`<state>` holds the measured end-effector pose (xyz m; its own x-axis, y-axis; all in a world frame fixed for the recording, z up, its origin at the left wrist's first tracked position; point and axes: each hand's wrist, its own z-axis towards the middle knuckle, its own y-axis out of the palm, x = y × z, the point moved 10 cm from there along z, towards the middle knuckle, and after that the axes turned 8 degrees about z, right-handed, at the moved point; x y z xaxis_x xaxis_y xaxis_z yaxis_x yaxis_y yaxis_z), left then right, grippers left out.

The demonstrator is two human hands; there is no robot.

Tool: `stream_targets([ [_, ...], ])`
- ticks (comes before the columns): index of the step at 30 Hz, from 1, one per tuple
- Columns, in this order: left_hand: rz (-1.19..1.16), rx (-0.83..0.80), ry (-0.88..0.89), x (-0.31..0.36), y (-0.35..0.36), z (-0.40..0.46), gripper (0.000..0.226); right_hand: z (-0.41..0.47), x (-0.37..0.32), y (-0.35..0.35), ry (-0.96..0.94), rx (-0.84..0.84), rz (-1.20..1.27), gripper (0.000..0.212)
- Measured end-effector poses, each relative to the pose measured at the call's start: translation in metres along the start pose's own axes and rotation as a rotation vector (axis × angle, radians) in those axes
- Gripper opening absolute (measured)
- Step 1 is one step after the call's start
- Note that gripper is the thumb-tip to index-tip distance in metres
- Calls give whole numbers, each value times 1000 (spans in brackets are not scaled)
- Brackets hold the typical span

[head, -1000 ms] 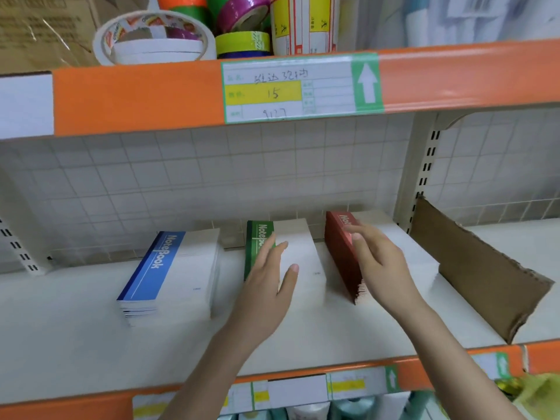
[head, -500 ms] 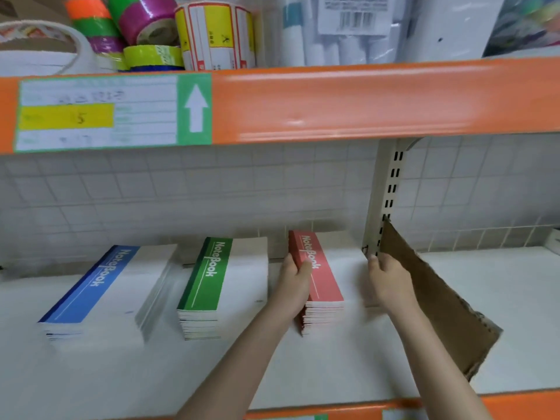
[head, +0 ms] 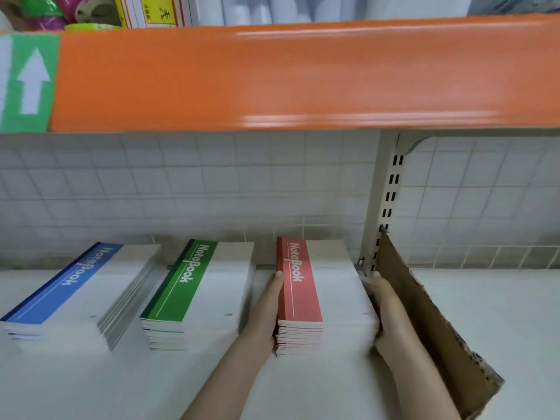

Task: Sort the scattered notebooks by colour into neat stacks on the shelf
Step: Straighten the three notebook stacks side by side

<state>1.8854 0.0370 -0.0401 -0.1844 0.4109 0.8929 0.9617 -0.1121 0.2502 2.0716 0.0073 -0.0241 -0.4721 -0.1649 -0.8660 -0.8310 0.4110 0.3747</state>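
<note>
Three flat notebook stacks sat in a row on the white shelf (head: 303, 386): blue stack (head: 75, 294) left, slightly fanned; green stack (head: 194, 298) middle; red stack (head: 315, 295) right, squared, spines left.

we see bare shelf (head: 303, 389) in front of the stacks. the cardboard divider (head: 424, 313) crowds the red stack (head: 298, 298); the orange shelf edge (head: 303, 77) caps overhead room.

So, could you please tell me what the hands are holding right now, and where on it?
The red notebook stack, by its two long sides: the left hand lies flat against the spine side, the right hand against the opposite page edge.
</note>
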Motion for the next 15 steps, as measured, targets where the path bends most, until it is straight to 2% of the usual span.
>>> stream_targets([
  [2, 1, -5, 3, -1, 0, 2, 50, 5, 3, 3, 26, -37, 52, 47],
  [6, -39, 15, 17, -3, -2, 5, 47, 4, 7, 10, 54, -93, -1, 54],
  [9, -47, 29, 17, -7, -4, 8, 48, 5, 5, 10, 54, -85, -44, 35],
  [15, -39, 33, 27, -4, -7, 10, 45, 6, 8, 9, 75, -81, -81, 28],
])
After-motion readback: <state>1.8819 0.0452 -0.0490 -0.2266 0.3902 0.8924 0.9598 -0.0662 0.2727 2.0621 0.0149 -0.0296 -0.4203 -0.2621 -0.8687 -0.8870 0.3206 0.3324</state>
